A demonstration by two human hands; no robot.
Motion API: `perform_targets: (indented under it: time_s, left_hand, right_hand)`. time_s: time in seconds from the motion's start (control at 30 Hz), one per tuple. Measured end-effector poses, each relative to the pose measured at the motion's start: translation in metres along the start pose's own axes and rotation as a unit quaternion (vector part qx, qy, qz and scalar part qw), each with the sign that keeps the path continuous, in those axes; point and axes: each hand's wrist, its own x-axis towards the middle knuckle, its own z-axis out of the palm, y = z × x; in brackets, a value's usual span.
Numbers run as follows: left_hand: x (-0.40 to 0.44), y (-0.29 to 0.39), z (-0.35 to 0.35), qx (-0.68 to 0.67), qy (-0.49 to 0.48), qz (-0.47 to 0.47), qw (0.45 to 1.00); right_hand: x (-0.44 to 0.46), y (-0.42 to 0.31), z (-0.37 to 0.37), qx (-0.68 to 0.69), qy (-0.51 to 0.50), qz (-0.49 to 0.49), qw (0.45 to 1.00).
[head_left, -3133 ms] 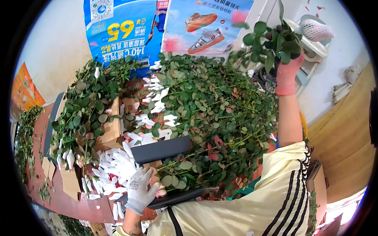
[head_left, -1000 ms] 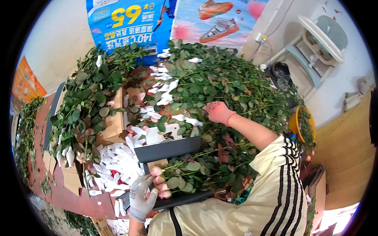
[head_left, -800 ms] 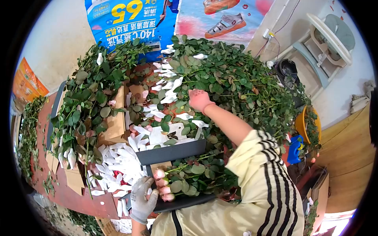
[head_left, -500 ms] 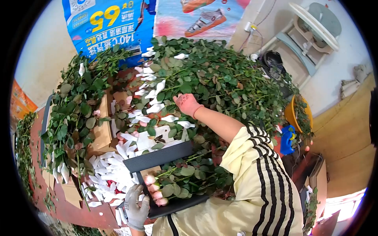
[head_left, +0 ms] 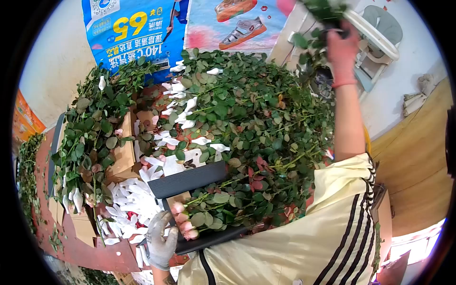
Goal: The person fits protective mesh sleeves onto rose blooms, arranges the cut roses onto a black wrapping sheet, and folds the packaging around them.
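My right hand, in a pinkish-red glove, is raised at the upper right with its fingers closed. A leafy rose stem is in its grip, smeared by motion. My left hand, in a grey-white glove, rests low at the black tray, fingers and thumb apart. Just right of it, several pink rose heads lie side by side in the tray, their leafy stems pointing right. Loose white sleeves are heaped beyond the left hand.
A large pile of leafy roses, several heads wrapped in white, covers the table's back. More roses lie on cardboard at left. A dark ridged bar crosses above the tray. A high chair stands at the back right.
My right hand has swung from the wrapped heads in the pile to the upper right, lifting a leafy rose stem. My left hand has barely moved beside the tray.
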Motion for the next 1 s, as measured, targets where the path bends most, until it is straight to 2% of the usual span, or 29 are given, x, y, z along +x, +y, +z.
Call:
perform_targets:
  time_s: [0.03,0.1,0.17,0.23,0.3,0.33,0.37,0.4,0.47,0.53,0.57,0.63,0.7,0.8,0.9,0.97,1.0]
  left_hand:
    - [-0.001,-0.004,0.001,-0.031,0.002,-0.016,0.999]
    - [-0.003,-0.011,0.004,-0.072,0.011,-0.038,0.997]
    - [-0.002,-0.012,0.005,-0.085,0.020,-0.037,0.995]
    - [-0.001,-0.006,0.001,-0.107,0.017,-0.007,0.994]
    - [0.010,0.017,-0.007,-0.165,0.025,-0.009,0.986]
    - [0.016,0.032,-0.012,-0.195,0.028,-0.006,0.980]
    - [0.023,0.052,-0.019,-0.224,0.033,-0.018,0.974]
    - [0.034,0.071,-0.028,-0.156,0.048,0.081,0.983]
    - [0.053,0.111,-0.042,-0.073,0.062,0.228,0.969]
    - [0.064,0.143,-0.045,-0.053,0.064,0.304,0.949]
    - [0.069,0.153,-0.045,-0.046,0.061,0.334,0.940]
    - [0.076,0.162,-0.036,-0.070,0.060,0.377,0.922]
    - [0.079,0.171,-0.029,-0.077,0.076,0.417,0.903]
    - [0.078,0.172,-0.020,-0.064,0.085,0.420,0.901]
    - [0.079,0.175,-0.017,-0.078,0.112,0.422,0.896]
    - [0.078,0.175,-0.018,-0.065,0.070,0.383,0.919]
    - [0.078,0.175,-0.019,-0.065,0.070,0.384,0.918]
  right_hand:
    - [0.018,-0.002,-0.020,0.063,0.024,0.086,0.994]
    - [0.043,0.017,-0.047,0.259,0.088,0.061,0.960]
    - [0.039,0.025,-0.064,0.264,0.100,0.071,0.957]
    - [0.007,0.034,-0.065,0.063,0.150,-0.034,0.986]
    - [-0.066,-0.001,-0.057,0.167,0.006,0.067,0.984]
    - [-0.101,-0.034,-0.053,0.284,-0.067,0.092,0.952]
    - [-0.129,-0.052,-0.052,0.286,-0.144,0.087,0.943]
    - [-0.153,-0.066,-0.053,0.254,-0.224,0.063,0.939]
    - [-0.187,-0.088,-0.060,0.167,-0.344,-0.008,0.924]
    - [-0.201,-0.109,-0.062,0.118,-0.339,-0.125,0.925]
    - [-0.204,-0.120,-0.062,0.117,-0.250,-0.253,0.927]
    - [-0.213,-0.131,-0.054,0.182,-0.260,-0.233,0.919]
    - [-0.223,-0.132,-0.056,0.182,-0.253,-0.240,0.919]
    - [-0.228,-0.131,-0.060,0.195,-0.274,-0.225,0.914]
    - [-0.233,-0.124,-0.059,0.197,-0.248,-0.238,0.918]
    - [-0.235,-0.120,-0.061,0.201,-0.322,-0.200,0.903]
    - [-0.234,-0.120,-0.060,0.201,-0.322,-0.200,0.903]
